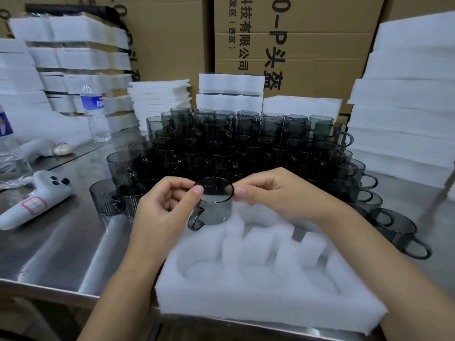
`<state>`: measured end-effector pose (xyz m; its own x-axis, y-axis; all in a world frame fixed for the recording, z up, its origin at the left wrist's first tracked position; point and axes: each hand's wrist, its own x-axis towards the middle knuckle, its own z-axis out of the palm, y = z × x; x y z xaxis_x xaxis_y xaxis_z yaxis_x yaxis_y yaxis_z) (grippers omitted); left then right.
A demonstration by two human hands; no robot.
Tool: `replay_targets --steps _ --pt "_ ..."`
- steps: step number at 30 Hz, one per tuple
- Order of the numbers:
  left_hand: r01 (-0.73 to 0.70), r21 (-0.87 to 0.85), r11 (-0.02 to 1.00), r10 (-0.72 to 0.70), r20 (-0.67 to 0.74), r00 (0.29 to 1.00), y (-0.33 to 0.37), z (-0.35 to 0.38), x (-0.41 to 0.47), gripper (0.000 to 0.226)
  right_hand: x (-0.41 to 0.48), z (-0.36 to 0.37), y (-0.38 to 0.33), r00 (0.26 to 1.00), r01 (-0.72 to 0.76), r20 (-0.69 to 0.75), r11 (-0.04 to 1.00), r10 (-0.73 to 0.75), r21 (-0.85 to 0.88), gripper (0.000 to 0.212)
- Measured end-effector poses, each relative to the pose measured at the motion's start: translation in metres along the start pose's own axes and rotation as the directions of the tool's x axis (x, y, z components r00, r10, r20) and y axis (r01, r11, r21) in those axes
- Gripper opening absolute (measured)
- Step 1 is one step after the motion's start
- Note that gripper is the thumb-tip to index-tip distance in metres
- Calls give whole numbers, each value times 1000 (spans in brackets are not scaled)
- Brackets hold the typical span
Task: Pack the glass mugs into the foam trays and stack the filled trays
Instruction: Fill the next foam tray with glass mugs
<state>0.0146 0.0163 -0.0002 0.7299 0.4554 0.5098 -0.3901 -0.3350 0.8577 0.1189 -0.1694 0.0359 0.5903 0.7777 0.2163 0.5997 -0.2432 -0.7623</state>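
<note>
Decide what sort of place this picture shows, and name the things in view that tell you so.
Probably a warehouse packing station: printed cardboard cartons behind, stacked identical glass mugs on a steel table, and piles of white foam trays.

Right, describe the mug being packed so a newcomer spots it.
On the steel table, find the foam tray at the near edge. At the tray's far left is a smoky glass mug, handle to the left. Unlike the stacked mugs behind, it alone is pinched at the rim by the left hand and right hand.
</note>
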Motion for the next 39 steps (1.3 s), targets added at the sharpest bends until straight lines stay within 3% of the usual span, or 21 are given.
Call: replay_targets --steps 7,17,25,32,39 --pt "9 -15 1000 -9 36 999 1 -2 0 11 1 2 0 999 40 -1 999 -40 7 26" --pt "91 -75 993 -88 46 995 -1 -3 2 22 -2 -2 -2 999 47 24 999 -47 6 26" --pt "240 -61 969 -228 153 961 -4 -6 4 21 -3 -2 -6 998 -3 57 1000 3 1 22" --pt "202 26 979 -203 201 958 -5 -7 3 42 -6 0 -10 995 -52 87 998 56 -45 18" --pt "159 -11 987 -150 270 951 -5 -9 5 42 -7 -1 -12 993 -57 98 997 62 -59 16"
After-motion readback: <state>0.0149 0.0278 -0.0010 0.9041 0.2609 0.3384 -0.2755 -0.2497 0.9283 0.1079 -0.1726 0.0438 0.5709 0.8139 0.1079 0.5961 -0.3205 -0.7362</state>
